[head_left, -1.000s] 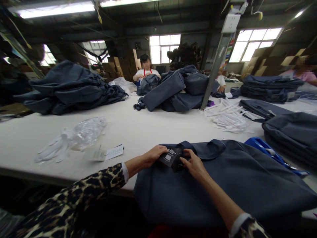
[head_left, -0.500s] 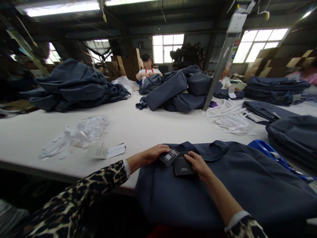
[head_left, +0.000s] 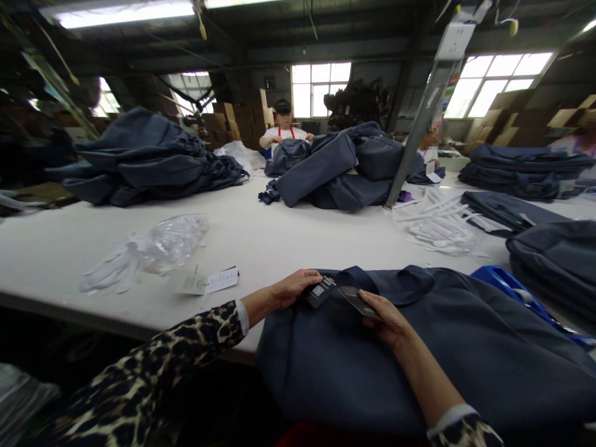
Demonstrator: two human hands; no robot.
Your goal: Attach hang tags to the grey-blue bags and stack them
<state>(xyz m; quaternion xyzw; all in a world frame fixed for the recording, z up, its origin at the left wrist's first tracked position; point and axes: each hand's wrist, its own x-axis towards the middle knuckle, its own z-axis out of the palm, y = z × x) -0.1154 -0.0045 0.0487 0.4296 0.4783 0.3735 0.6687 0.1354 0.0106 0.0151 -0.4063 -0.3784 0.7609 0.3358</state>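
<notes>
A dark blue fabric bag [head_left: 419,354] lies in front of me at the table edge, its strap handle [head_left: 395,284] folded over the top. Above its left part, my left hand [head_left: 298,289] pinches a black hang tag [head_left: 318,292] printed with a square code. My right hand [head_left: 384,315] is closed on a second black hang tag [head_left: 356,301], tilted so its face shows at a slant. The two tags are close together over the bag. Some fingertips are hidden behind the tags.
Pale and white tags [head_left: 221,280] lie left of the bag, near white gloves and clear plastic [head_left: 174,242]. A blue tool [head_left: 507,285] rests right of the bag. Beyond stand bag piles [head_left: 153,158], a metal post [head_left: 414,136] and a person [head_left: 284,133] across the table.
My right hand has turned its tag from nearly face-on to a slant and moved slightly right. My left hand keeps its tag in nearly the same place. The view has shifted slightly.
</notes>
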